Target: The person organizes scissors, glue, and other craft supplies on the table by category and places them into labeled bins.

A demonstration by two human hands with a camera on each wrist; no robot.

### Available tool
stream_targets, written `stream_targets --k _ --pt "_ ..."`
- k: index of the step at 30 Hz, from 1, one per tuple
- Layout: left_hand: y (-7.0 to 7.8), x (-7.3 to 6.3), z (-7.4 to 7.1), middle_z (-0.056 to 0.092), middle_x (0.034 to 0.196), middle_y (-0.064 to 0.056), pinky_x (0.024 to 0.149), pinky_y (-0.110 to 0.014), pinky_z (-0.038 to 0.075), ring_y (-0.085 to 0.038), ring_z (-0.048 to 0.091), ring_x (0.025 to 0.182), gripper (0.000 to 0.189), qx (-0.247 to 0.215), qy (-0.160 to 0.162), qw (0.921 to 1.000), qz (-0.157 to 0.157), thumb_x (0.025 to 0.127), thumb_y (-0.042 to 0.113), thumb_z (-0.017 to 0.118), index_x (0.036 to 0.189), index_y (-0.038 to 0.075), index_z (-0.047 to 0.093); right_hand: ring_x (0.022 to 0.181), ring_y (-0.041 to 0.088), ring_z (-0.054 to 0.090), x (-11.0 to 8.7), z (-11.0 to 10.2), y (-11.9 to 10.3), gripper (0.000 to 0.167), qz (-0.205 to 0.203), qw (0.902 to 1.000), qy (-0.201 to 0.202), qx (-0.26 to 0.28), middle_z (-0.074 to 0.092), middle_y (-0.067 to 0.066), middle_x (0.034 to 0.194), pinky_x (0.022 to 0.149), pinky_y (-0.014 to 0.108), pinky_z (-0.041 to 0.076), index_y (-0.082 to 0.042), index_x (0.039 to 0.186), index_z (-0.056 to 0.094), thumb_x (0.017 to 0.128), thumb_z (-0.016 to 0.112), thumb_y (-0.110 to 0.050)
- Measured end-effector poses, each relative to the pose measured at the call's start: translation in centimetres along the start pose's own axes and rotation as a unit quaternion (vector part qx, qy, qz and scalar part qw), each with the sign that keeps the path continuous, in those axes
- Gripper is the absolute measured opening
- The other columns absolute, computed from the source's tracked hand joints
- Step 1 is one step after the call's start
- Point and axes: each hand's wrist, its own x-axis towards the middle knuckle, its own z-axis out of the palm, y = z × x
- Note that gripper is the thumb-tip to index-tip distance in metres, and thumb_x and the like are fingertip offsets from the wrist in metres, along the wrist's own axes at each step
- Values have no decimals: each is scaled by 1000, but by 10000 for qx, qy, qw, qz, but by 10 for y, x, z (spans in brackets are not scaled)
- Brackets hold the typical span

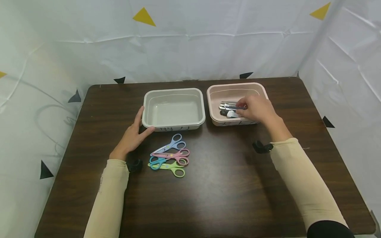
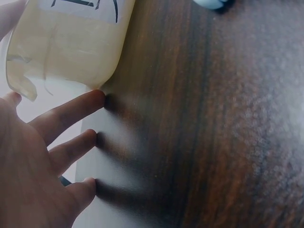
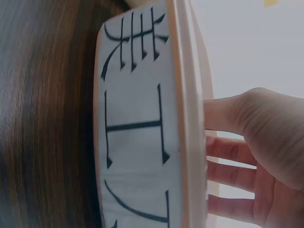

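Observation:
My left hand [image 1: 130, 138] is at the near left corner of a white plastic basin [image 1: 174, 127], fingers spread, thumb at the front rim and index finger along the left side. In the left wrist view the other fingers [image 2: 78, 107] are straight, close over the tabletop. My right hand [image 1: 257, 107] reaches over the front rim into a pink basin [image 1: 214, 112], pinching a utility knife [image 1: 238, 107] between thumb and fingers. A white-and-black cutter [image 1: 231, 114] lies beside it. The right fingertips are hidden behind the basin wall in the right wrist view.
Several scissors lie heaped in front of the white basin: blue [image 1: 172, 144], pink [image 1: 175, 154], teal [image 1: 157, 162] and green [image 1: 171, 166]. A paper label with black writing [image 3: 135, 126] covers the pink basin's front. White sheeting [image 1: 190, 56] stands behind the brown table [image 1: 220, 185].

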Motion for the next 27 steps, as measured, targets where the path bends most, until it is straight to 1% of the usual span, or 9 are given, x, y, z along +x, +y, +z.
stream_targets --k 7,10,12,13,15,17,19,22,27 --pt "-1 2 1 22 161 -4 101 -74 25 -37 28 143 89 -14 -30 10000 13 90 62 58 152 54 -6 102 26 62 -22 -2 -15 30 357 9968 608 388 70 8 113 77 58 47 -13 114 75 88 71 -28" --pt "-2 3 1 23 161 -3 101 -74 25 -37 29 143 89 -13 2 10000 43 90 62 58 151 55 -6 101 27 62 -31 -1 -21 31 442 9935 940 472 68 7 113 74 59 46 -16 116 74 88 71 -29" --pt "-3 3 0 23 161 -3 101 -74 26 -37 29 143 89 -6 0 10000 32 90 62 58 150 56 -7 99 27 62 -36 2 -25 30 370 9905 1225 510 67 6 110 71 57 46 -17 115 74 87 73 -27" --pt "-3 3 0 23 161 -3 100 -74 26 -37 29 143 89 -5 -6 10000 37 90 62 58 150 56 -7 98 28 62 -38 3 -27 30 214 9882 1413 547 67 7 108 72 56 46 -16 114 74 85 74 -24" --pt "-3 2 1 22 161 -2 100 -74 26 -37 29 143 90 -5 -19 10000 31 90 62 58 151 55 -7 94 28 61 -41 6 -31 29 -318 9812 1793 632 67 8 102 73 52 47 -12 111 75 82 77 -17" --pt "-3 3 1 21 161 -1 100 -74 26 -37 29 143 90 -7 -19 10000 17 89 63 59 150 56 -8 90 27 61 -44 10 -36 28 -1015 9693 2118 721 67 9 98 74 47 48 -8 106 75 79 80 -11" --pt "-3 2 1 21 161 -2 100 -74 26 -37 28 143 90 6 -16 10000 23 89 62 59 150 56 -8 86 25 61 -47 14 -44 27 -1669 9563 2264 804 67 9 97 75 42 48 -6 103 74 78 81 -8" --pt "-3 2 1 22 161 -2 100 -74 25 -37 29 143 90 17 6 10000 40 90 62 59 151 55 -7 83 19 63 -54 22 -61 25 -2151 9477 2179 899 67 4 98 73 38 49 -8 103 74 79 81 -11" --pt "-2 1 0 23 161 -3 101 -74 24 -38 29 143 90 17 -4 10000 -3 90 62 58 151 54 -6 92 17 63 -62 41 -90 27 -2396 9534 1482 1076 66 1 103 80 38 51 -10 108 74 81 79 -14"
